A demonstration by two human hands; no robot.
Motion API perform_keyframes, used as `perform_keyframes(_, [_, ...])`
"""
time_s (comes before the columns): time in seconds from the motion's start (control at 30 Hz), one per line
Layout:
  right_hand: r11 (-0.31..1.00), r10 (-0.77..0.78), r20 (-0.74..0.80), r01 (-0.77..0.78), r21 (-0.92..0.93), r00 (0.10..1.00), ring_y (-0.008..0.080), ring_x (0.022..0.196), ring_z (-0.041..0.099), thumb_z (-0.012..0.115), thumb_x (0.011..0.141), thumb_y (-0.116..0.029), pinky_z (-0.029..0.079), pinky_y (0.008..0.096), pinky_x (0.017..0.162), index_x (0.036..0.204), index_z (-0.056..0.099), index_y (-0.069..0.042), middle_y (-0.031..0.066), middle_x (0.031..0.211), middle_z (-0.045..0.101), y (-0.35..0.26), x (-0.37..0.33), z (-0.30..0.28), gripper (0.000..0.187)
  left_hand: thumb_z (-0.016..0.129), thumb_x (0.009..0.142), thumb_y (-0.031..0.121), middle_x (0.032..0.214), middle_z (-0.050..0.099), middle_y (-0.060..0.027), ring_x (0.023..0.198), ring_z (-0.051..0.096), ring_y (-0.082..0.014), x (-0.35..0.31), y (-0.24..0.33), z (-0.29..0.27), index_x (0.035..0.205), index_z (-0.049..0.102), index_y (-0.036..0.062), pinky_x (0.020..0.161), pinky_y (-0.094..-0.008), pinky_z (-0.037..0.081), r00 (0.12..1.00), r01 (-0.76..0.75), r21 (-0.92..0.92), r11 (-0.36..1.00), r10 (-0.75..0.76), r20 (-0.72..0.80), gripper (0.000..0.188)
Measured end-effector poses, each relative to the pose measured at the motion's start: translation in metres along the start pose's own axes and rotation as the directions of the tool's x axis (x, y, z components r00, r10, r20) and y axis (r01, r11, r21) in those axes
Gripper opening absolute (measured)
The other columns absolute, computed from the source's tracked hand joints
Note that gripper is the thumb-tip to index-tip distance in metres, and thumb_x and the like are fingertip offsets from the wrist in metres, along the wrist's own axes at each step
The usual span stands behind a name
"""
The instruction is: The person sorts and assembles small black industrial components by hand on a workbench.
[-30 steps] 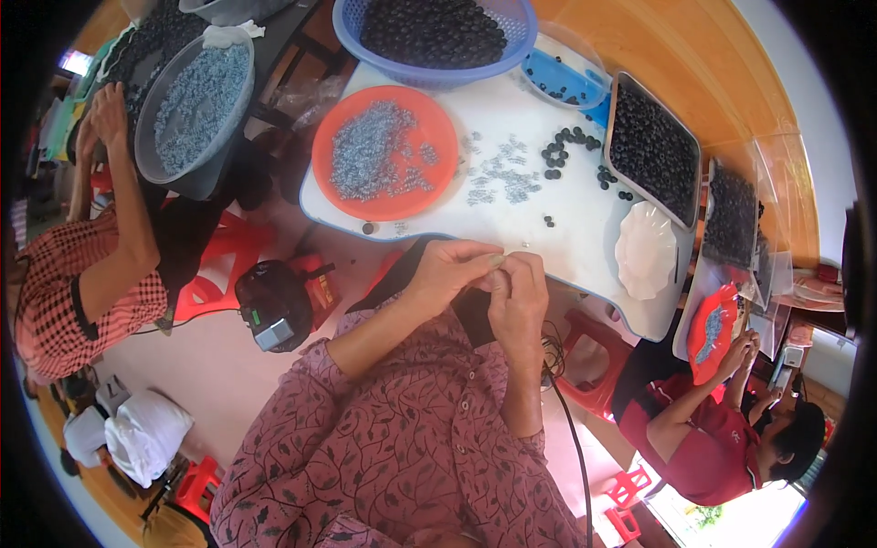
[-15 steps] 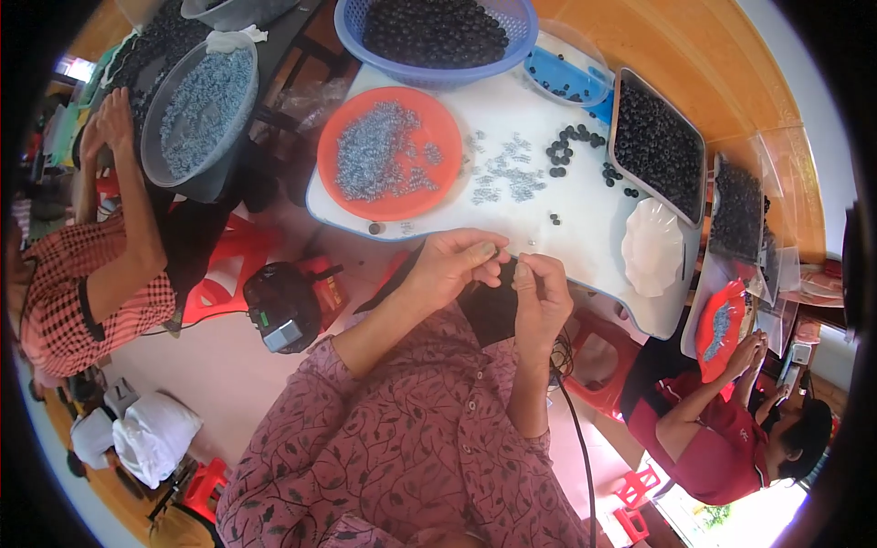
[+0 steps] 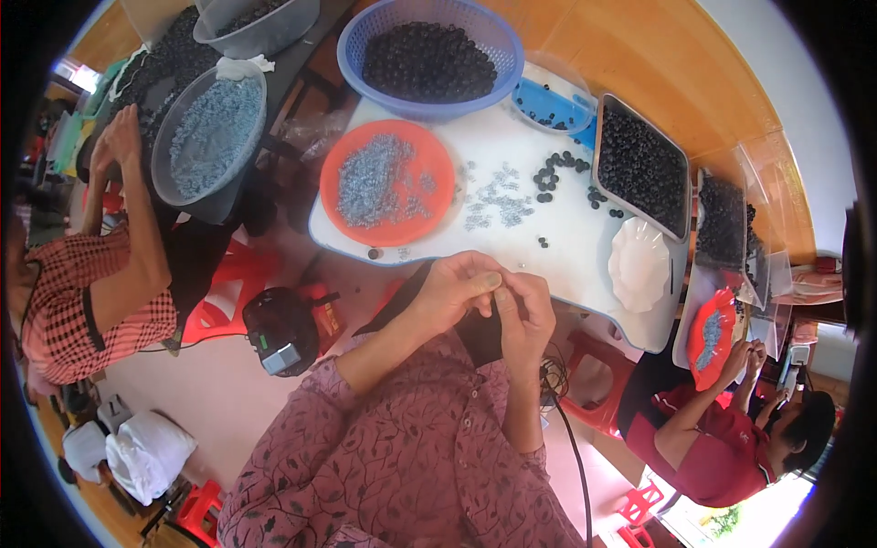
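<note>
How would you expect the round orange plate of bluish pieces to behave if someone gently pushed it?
The orange plate would probably slide rather than tip, being broad and low. Its bluish pieces would likely shift, as they lie loosely heaped.

Gap between orange plate and scalloped dish, loose springs and black pieces in the way, blue basket beyond

Anything between left hand and right hand: hidden by fingers
Far left, the grey tub is cut off
</note>
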State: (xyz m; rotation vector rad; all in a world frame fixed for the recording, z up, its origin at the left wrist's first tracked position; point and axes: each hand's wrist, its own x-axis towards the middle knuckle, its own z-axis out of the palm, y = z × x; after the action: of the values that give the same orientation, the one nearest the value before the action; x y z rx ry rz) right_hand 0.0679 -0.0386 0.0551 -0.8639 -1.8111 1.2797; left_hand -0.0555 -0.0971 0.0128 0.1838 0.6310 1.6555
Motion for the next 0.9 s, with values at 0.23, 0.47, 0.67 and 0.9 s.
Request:
perform_keyframes(0.23, [0.984, 0.057, -0.014, -0.054, 0.167, 0.998, 0.0113, 0.088, 0.056, 0.063, 0.089, 0.002, 0.046, 0.0231, 0.078, 0.106, 0.065, -0.001, 0.0051, 0.099, 0.058, 0.001, -0.004, -0.006, 0.017, 0.060, 0.093, 0.009, 0.087, 0.065, -0.0076, 0.064, 0.061, -0.0119, -0.008, 0.005, 0.017, 0.105, 0.062, -0.0037, 0.058, -0.0265, 0.056, 0.999, -0.003, 0.019, 1.000, 0.004, -0.052, 0.017])
perform_keyframes(0.47, [0.973, 0.036, -0.025, -0.029, 0.228, 0.999, 0.0105, 0.090, 0.057, 0.062, 0.089, 0.003, 0.047, 0.0228, 0.079, 0.106, 0.065, 0.001, 0.0051, 0.102, 0.059, -0.003, -0.011, -0.010, 0.017, 0.056, 0.095, 0.006, 0.091, 0.066, -0.0082, 0.072, 0.063, -0.0109, -0.017, 0.004, 0.028, 0.109, 0.062, -0.0039, 0.068, -0.0259, 0.057, 0.991, -0.134, 0.209, 0.969, 0.136, 0.005, 0.018])
perform_keyframes(0.67, [0.967, 0.018, -0.041, -0.006, 0.256, 0.999, 0.0103, 0.088, 0.057, 0.060, 0.090, 0.005, 0.047, 0.0225, 0.078, 0.104, 0.065, 0.002, 0.0053, 0.100, 0.059, -0.009, -0.018, -0.014, 0.016, 0.060, 0.093, 0.004, 0.090, 0.066, -0.0081, 0.073, 0.062, -0.0104, -0.026, 0.002, 0.037, 0.108, 0.063, -0.0037, 0.067, -0.0253, 0.056, 0.976, -0.214, 0.330, 0.920, 0.211, 0.046, 0.017])
perform_keyframes(0.9, [0.982, 0.017, -0.094, 0.001, 0.187, 0.995, 0.0106, 0.086, 0.055, 0.064, 0.087, 0.003, 0.044, 0.0214, 0.076, 0.095, 0.065, 0.001, 0.0046, 0.095, 0.059, 0.003, -0.026, -0.020, 0.008, 0.064, 0.090, 0.005, 0.088, 0.066, -0.0073, 0.070, 0.061, -0.0100, -0.029, -0.005, 0.035, 0.105, 0.064, -0.0035, 0.064, -0.0250, 0.055, 0.982, -0.187, 0.341, 0.921, 0.172, 0.075, 0.017])
